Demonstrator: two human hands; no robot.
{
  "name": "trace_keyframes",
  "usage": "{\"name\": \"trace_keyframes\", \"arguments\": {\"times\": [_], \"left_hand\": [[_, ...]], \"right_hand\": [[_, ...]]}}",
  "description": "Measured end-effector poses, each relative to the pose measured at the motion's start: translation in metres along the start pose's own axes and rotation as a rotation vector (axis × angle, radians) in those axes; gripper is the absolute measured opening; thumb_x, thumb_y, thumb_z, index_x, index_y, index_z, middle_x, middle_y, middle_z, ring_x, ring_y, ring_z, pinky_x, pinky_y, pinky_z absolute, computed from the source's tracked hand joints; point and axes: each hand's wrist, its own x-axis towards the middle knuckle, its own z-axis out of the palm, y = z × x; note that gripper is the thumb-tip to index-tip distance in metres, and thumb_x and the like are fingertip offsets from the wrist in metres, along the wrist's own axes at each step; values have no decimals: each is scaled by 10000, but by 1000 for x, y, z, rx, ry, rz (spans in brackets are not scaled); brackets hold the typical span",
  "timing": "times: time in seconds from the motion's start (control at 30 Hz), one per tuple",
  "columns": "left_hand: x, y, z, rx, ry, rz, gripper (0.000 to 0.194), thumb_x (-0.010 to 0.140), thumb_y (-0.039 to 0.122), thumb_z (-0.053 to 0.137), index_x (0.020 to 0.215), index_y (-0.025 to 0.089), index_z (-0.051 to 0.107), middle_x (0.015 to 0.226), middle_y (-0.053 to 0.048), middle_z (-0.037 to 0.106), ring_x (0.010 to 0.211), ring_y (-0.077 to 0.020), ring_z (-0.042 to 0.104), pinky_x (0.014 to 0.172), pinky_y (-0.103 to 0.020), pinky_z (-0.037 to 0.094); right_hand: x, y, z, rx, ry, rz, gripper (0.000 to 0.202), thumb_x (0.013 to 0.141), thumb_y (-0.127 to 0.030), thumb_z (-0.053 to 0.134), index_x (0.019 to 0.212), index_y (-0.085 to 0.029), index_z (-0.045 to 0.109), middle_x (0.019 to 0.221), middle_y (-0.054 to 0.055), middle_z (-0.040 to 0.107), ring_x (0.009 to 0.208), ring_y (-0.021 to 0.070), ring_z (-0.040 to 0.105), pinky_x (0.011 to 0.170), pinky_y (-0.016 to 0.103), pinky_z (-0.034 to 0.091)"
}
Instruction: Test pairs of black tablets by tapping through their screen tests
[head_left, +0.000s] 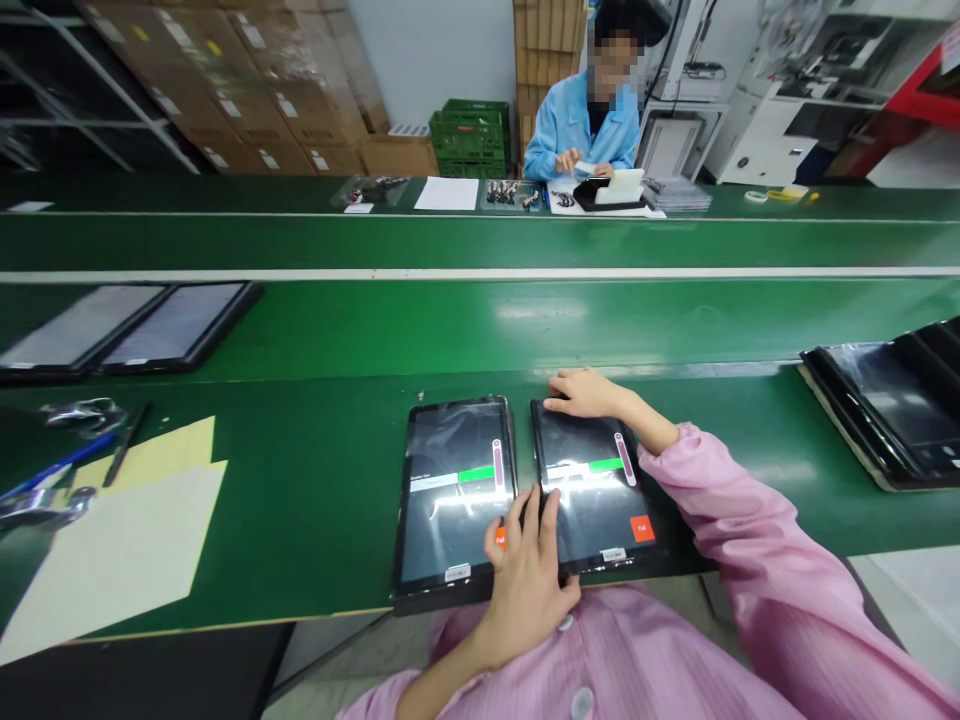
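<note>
Two black tablets lie side by side at the front edge of the green bench, the left tablet (439, 515) and the right tablet (589, 505). Both screens are lit, with a green bar, a pink slider and an orange box. Across the gap between them rests my left hand (529, 570), fingers apart, over the lower inner corners. It partly covers the left tablet's orange box. My right hand (585, 393) lies at the top edge of the right tablet, its fingers stretched out and touching that edge. Neither hand grips anything.
Two more tablets (176, 325) lie at the left on the green surface. Yellow and white papers (142, 540) with a pen (127, 445) are nearer. A stack of tablets (892, 400) stands at the right. Across the bench sits a person in blue (585, 125), near green crates (471, 140).
</note>
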Motion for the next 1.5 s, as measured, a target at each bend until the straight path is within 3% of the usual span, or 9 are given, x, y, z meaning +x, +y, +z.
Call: {"name": "trace_keyframes", "arguments": {"times": [0.3, 0.57, 0.67, 0.77, 0.87, 1.0, 1.1, 1.33, 1.5], "left_hand": [[2, 2, -5, 0, -48, 11, 929, 713, 195, 715, 1536, 174, 284, 1460, -227, 473, 1331, -385, 422, 1080, -670, 195], [0, 0, -9, 12, -112, 69, 874, 799, 214, 699, 1551, 196, 252, 1508, -220, 455, 1389, -395, 381, 1084, -727, 164], [-7, -30, -26, 119, 9, 6, 809, 823, 358, 745, 1518, 284, 338, 1518, -202, 451, 1362, -448, 396, 1054, -796, 111], [-28, -83, -47, 157, 196, -211, 951, 738, 560, 785, 1525, 303, 317, 1565, -226, 362, 1366, -529, 352, 1020, -853, 79], [-60, -134, -51, -79, 136, -280, 1242, 597, 557, 863, 1575, 266, 154, 1601, -241, 264, 1366, -494, 404, 1033, -738, 364], [-94, -168, -32, -234, 80, -335, 1180, 587, 433, 881, 1540, 235, 212, 1492, -219, 441, 1295, -416, 536, 1013, -628, 495], [-96, -177, -22, -238, 111, -349, 1080, 523, 444, 922, 1426, 210, 375, 1378, -202, 561, 1224, -400, 602, 996, -612, 522], [-75, -185, -28, -258, 162, -190, 700, 585, 498, 904, 1113, 240, 525, 1349, -190, 614, 1185, -369, 639, 926, -552, 574], [-76, -182, -28, -211, 184, -109, 587, 739, 467, 823, 1190, 255, 512, 1373, -172, 605, 1208, -342, 631, 953, -552, 561]], "right_hand": [[0, -2, -14, 38, -70, 21, 475, 1042, -533, 392, 1032, -146, 668, 956, 134, 740, 851, 282, 689, 667, 323, 407], [4, 4, -10, 75, -63, 36, 421, 1049, -450, 399, 942, -155, 680, 955, 142, 736, 900, 300, 689, 745, 348, 454], [-13, 21, -3, 232, 28, 23, 295, 1033, -375, 442, 1028, -158, 641, 986, 124, 724, 916, 284, 682, 809, 369, 491], [-52, 41, 17, 336, 294, 25, 331, 1009, -414, 464, 1203, -168, 572, 1233, 160, 644, 1146, 324, 608, 1005, 487, 457], [-105, 47, 50, 448, 512, 134, 491, 1015, -513, 408, 1385, -191, 439, 1383, 186, 527, 1314, 340, 495, 1097, 546, 401], [-171, 17, 95, 469, 523, 173, 778, 930, -654, 524, 1535, -252, 244, 1564, 190, 294, 1444, 400, 307, 1128, 617, 352], [-201, -15, 114, 392, 543, 154, 1008, 786, -757, 648, 1560, -266, 229, 1591, 194, 190, 1455, 487, 207, 1132, 708, 271], [-196, -66, 123, 153, 639, 63, 562, 831, -649, 679, 1348, -457, 574, 1483, 65, 431, 1322, 417, 388, 1153, 745, 118], [-176, -86, 119, 43, 673, -100, 370, 919, -608, 575, 1185, -372, 677, 1318, 74, 618, 1255, 353, 475, 1175, 691, 74]]}}
